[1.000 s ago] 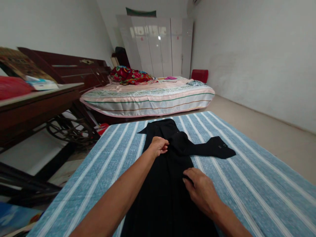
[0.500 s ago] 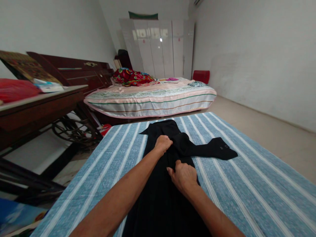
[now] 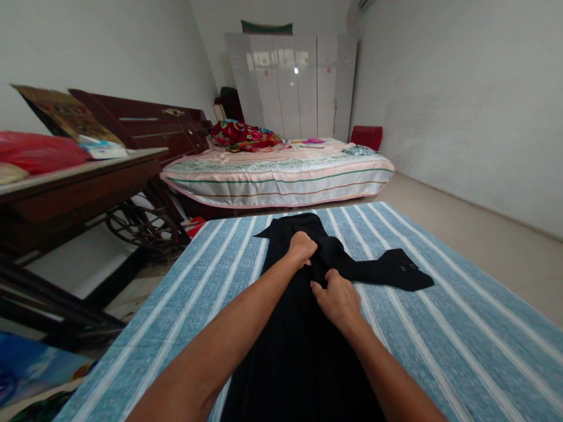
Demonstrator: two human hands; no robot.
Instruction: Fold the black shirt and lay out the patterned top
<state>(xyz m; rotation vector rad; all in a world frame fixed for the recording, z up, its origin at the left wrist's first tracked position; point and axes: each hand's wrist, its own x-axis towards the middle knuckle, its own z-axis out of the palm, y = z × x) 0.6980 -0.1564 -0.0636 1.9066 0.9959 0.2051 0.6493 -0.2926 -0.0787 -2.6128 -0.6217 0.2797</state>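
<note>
A long black garment (image 3: 303, 363) lies lengthwise in front of me on the blue striped cloth; its exact kind is unclear. A narrow piece of it (image 3: 396, 271) stretches out to the right, with two small shiny fasteners near its wide end. Toward the garment's far end, my left hand (image 3: 302, 248) is closed on the black fabric. My right hand (image 3: 341, 299) is nearer to me and slightly to the right, its thumb and fingers curled on the same fabric. Parts of the fingertips of both hands are hidden.
The blue cloth with white stripes (image 3: 176, 328) covers the surface under the garment. A dark wooden sewing table (image 3: 88, 187) stands at the left, bearing a red plastic bag (image 3: 41, 153). Beyond are a bed (image 3: 281, 181), a white wardrobe (image 3: 285, 88) and a red case (image 3: 367, 137).
Both hands have moved slightly forward along the black garment, the right one closer to the left. The whole scene has shifted a little to the right in view.
</note>
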